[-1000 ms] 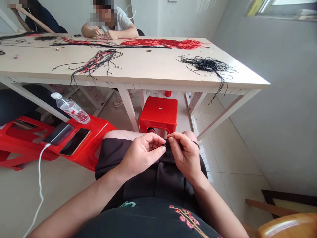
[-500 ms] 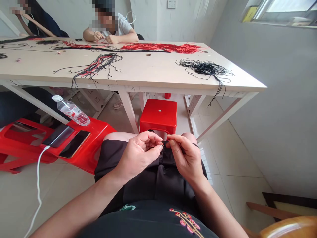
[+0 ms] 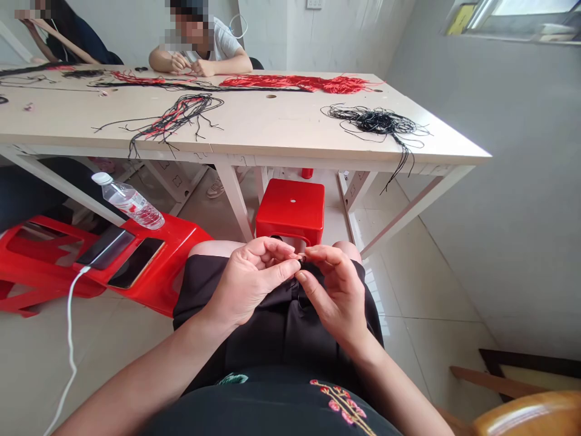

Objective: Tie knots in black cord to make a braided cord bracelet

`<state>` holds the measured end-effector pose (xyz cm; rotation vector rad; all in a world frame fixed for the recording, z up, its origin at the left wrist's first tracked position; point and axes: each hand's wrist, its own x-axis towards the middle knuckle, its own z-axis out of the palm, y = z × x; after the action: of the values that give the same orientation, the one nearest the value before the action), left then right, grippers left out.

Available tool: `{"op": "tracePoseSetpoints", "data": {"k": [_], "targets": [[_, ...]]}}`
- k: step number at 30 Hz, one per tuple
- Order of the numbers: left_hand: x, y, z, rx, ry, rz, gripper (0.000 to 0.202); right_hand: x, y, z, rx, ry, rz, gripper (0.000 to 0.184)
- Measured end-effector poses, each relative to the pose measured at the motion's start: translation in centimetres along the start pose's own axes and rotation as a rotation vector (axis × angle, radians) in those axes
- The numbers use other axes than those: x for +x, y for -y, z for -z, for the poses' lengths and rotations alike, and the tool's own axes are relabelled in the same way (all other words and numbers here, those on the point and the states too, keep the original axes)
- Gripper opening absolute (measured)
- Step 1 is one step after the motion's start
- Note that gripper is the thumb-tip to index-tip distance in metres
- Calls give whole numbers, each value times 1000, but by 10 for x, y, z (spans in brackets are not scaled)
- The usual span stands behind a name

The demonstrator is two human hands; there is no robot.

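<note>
Above my lap, my left hand [image 3: 254, 275] pinches a thin black cord [image 3: 302, 261] between thumb and fingertips. Only a short dark piece of the cord shows at the fingertips; the rest is hard to make out against the dark shorts. Close against it on the right is my right hand [image 3: 338, 287], with thumb and forefinger apart around the cord's end. The right thumb tip lies just below the left thumb tip. Whether the right forefinger touches the cord I cannot tell.
Ahead stands a pale table [image 3: 272, 130] bearing a black cord tangle [image 3: 379, 121], a black-and-red cord bundle [image 3: 177, 115] and red cords [image 3: 299, 83]. A red stool [image 3: 290, 206] is beneath. Left, a bottle [image 3: 131, 203] and phone [image 3: 136, 263] rest on another stool. Two people sit opposite.
My right thumb and forefinger have moved apart from their pinch, the thumb dropping lower and to the left. My left hand keeps its pinch, almost in the same place.
</note>
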<state>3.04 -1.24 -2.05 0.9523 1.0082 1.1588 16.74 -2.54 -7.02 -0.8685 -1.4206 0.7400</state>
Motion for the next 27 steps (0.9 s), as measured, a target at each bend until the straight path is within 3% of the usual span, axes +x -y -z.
{"op": "tracePoseSetpoints", "data": {"k": [7,18,23,27], "targets": [[-2,2,1,15,11,-18,16,-2,1,-2,49,-9,-83,9],[-4,7,6,276,-41,-137,15,9,7,8,-291,15,102,8],[-3,7,5,318,-10,-152,11,3,0,5,-106,43,-7,6],[-4,5,3,313,-22,-173,11,-3,-4,1,-15,67,-40,19]]}}
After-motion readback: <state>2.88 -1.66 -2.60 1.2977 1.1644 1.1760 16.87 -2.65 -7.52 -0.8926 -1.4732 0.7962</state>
